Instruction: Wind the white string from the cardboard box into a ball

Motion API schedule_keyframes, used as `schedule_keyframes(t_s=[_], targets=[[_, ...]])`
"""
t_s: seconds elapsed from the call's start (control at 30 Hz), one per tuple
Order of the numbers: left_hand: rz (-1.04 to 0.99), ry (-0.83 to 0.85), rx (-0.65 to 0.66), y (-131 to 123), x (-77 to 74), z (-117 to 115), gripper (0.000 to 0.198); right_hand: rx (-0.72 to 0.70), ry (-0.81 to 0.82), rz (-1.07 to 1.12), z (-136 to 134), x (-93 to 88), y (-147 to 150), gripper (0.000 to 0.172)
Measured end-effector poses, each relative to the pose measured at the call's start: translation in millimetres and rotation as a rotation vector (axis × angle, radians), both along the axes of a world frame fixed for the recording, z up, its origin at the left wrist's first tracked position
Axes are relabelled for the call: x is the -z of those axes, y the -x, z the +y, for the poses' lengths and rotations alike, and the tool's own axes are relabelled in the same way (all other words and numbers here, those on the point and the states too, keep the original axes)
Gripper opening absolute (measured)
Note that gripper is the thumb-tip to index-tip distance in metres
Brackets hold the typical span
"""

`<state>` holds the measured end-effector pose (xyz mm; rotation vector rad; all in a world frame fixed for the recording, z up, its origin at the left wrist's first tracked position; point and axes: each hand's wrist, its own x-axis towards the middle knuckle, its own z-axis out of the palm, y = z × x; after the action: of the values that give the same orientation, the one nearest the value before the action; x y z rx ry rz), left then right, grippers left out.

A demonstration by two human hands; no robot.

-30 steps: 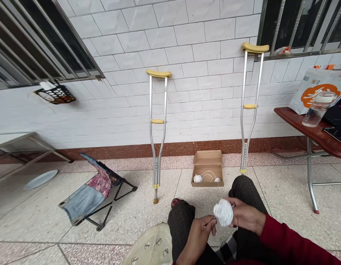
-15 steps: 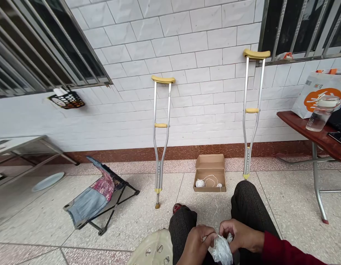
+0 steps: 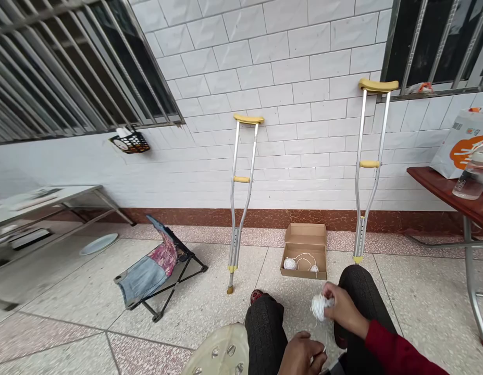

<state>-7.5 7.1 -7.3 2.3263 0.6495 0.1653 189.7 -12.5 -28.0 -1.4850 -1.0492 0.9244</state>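
My right hand (image 3: 345, 310), in a red sleeve, grips a ball of white string (image 3: 319, 307) above the floor between my knees. My left hand (image 3: 302, 355) is lower, close to my lap, with curled fingers pinching the string; a thin strand shows near its fingertips. Ahead on the floor, an open cardboard box (image 3: 304, 275) contains a larger white string ball (image 3: 290, 264), a smaller one (image 3: 314, 269) and loose loops of string between them.
Two crutches (image 3: 242, 179) (image 3: 369, 164) lean on the tiled wall. A folding chair (image 3: 147, 276) stands to the left, with a plate (image 3: 99, 244) and a table (image 3: 46, 198) beyond. Beside my left leg is a pale plastic stool (image 3: 221, 351). A red table (image 3: 440, 187) with a bag and bottle is at right.
My right hand has moved up and forward with the string ball, away from my left hand. Both hands were together on the string before. The view has swung left.
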Motion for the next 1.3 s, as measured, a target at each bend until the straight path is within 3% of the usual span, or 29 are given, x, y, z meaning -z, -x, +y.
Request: schedule_keyframes(t_s=[0.1, 0.2, 0.27, 0.37, 0.5, 0.6, 0.7, 0.83, 0.93, 1.07, 1.17, 1.3], targets=[[-0.048, -0.12, -0.029, 6, -23.8, 12, 0.034, -0.228, 0.184, 0.08, -25, 22.3, 12, 0.03], [-0.101, -0.104, -0.067, 8, -34.9, 22, 0.039, -0.414, 0.316, 0.413, -50, 8.6, 19, 0.032], [-0.125, -0.024, -0.066, 5, -30.0, 24, 0.042, -0.429, 0.28, 0.586, -57, -14.8, 20, 0.031], [-0.163, 0.087, -0.14, -3, -11.2, 18, 0.042, -0.347, 0.192, 0.692, -51, -49.6, 15, 0.029], [-0.167, 0.142, -0.16, -9, 10.7, 6, 0.048, -0.171, 0.101, 0.698, -24, -68.2, 5, 0.035], [-0.126, 0.141, -0.12, -9, 17.8, 0, 0.048, -0.068, 0.046, 0.566, -4, -60.7, 1, 0.036], [-0.057, 0.018, -0.076, -6, 18.8, -2, 0.036, -0.037, 0.02, 0.315, 3, -40.6, 2, 0.034], [-0.025, -0.233, 0.037, 0, 10.2, 4, 0.017, -0.095, 0.069, 0.086, -13, -3.5, 14, 0.03], [-0.027, -0.337, 0.038, 4, -0.3, 15, 0.015, -0.216, 0.152, 0.065, -31, 14.9, 25, 0.027], [-0.041, -0.289, -0.026, 3, -7.5, 27, 0.024, -0.442, 0.29, 0.456, -51, 3.1, 32, 0.032], [-0.094, -0.145, -0.1, -2, -2.5, 28, 0.031, -0.312, 0.305, 0.764, -56, -22.4, 28, 0.036], [-0.165, 0.038, -0.205, -9, 16.1, 14, 0.034, -0.123, 0.228, 0.908, -45, -40.1, 14, 0.046]])
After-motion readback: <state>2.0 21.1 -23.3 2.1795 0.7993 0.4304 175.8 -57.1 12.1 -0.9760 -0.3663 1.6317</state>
